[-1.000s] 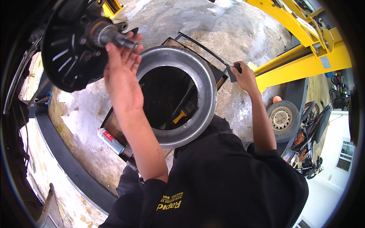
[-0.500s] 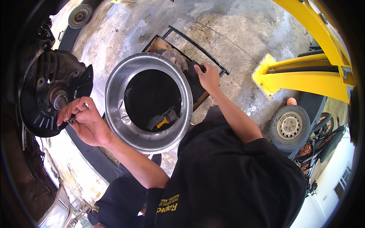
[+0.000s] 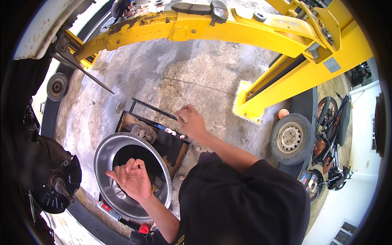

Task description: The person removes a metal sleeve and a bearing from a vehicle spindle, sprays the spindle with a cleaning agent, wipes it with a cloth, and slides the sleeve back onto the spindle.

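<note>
Hovering over the round silver metal basin (image 3: 105,167), the left hand (image 3: 132,179) has its grip loosely spread, fingers half curled. The basin sits on a low black-framed cart (image 3: 175,145). Near its handle is the right hand (image 3: 192,123), fingers bent; I can't tell whether it pinches anything. A dark steel wheel spindle (image 3: 60,185) juts out at left.
</note>
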### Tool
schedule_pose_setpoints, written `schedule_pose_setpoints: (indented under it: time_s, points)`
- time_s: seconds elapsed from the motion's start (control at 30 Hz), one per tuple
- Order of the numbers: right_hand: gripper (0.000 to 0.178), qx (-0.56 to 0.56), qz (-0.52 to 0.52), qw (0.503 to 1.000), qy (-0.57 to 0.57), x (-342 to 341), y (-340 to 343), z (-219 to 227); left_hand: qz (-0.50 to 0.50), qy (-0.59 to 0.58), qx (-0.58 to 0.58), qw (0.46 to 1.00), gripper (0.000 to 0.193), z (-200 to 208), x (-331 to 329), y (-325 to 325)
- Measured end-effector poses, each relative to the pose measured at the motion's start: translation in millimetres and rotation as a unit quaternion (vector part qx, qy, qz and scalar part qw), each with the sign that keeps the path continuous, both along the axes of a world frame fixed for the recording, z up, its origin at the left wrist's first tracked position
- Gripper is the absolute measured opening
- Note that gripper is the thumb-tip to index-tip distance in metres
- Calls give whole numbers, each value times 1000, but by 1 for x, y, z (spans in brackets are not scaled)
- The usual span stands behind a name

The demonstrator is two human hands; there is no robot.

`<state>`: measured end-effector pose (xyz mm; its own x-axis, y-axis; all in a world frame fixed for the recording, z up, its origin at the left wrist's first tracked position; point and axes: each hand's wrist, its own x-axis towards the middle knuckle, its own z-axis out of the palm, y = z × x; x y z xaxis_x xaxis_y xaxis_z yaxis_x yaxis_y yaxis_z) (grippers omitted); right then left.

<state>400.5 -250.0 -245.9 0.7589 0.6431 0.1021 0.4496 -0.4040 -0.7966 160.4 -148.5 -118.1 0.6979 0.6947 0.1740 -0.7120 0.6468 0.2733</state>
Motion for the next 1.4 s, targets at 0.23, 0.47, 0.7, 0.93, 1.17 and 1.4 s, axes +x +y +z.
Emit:
schedule_pose_setpoints:
  time_s: [0.23,0.47,0.7,0.93,1.17,1.4]
  points:
    - [31,141,-292,862,-389,229,-97,227,-6,124,43,991,32,12,25,-7]
    - [45,-93,-94,920,-370,317,-106,270,13,328,201,923,20,23,54,-34]
    - [40,16,-68,978,-195,153,-81,256,-14,400,312,862,32,36,39,-48]
    - [48,255,342,888,173,-96,31,202,163,435,150,873,46,60,-14,-48]
    - [52,326,392,860,19,-212,85,219,309,369,40,876,33,88,-110,-30]
    - [51,350,305,885,-36,-295,127,223,274,316,-20,908,29,105,-174,21]
